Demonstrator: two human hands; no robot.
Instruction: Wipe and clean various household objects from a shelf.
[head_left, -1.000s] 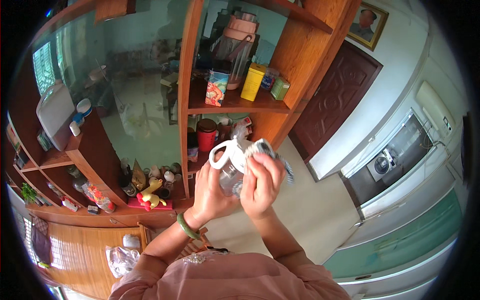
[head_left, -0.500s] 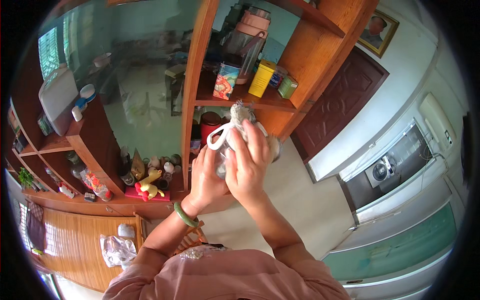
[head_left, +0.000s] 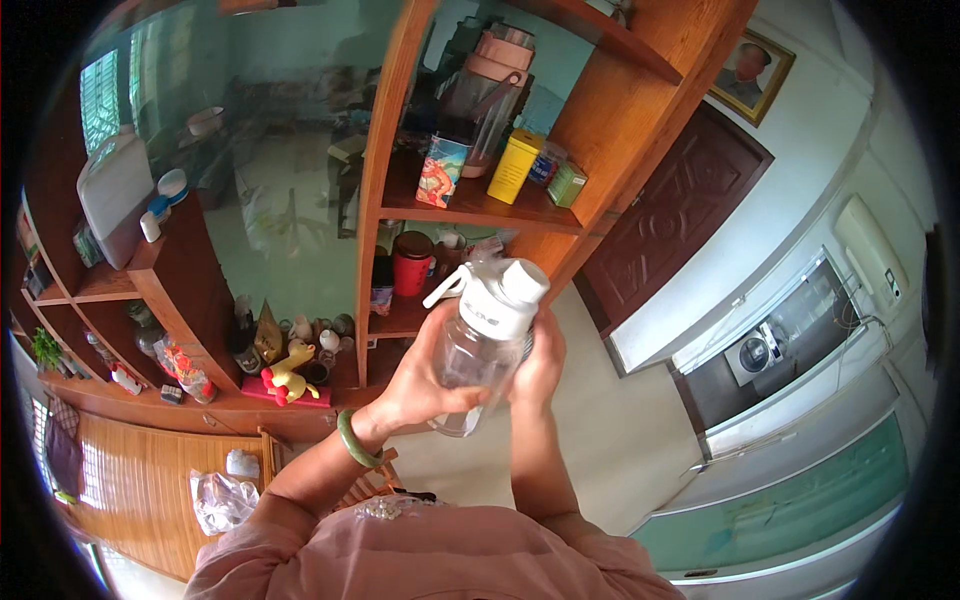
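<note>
Left hand [head_left: 425, 385] wraps bottle [head_left: 482, 350], thumb across clear body; bottle sits tilted between hands. Right hand [head_left: 540, 365] against bottle's right side, fingers mostly hidden, can't tell their grip. White lid [head_left: 498, 308] above grip. Red jar [head_left: 411, 268] up-left of grip, yellow tin [head_left: 515, 167] farther up.

It's a home w/ shelves [head_left: 600, 110], washer [head_left: 753, 353], pic [head_left: 750, 78].

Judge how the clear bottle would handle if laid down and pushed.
The clear bottle would likely roll unevenly, its white lid carrying a protruding loop. Its glossy surface may prove slippery. It seems stiff, showing no denting.
</note>
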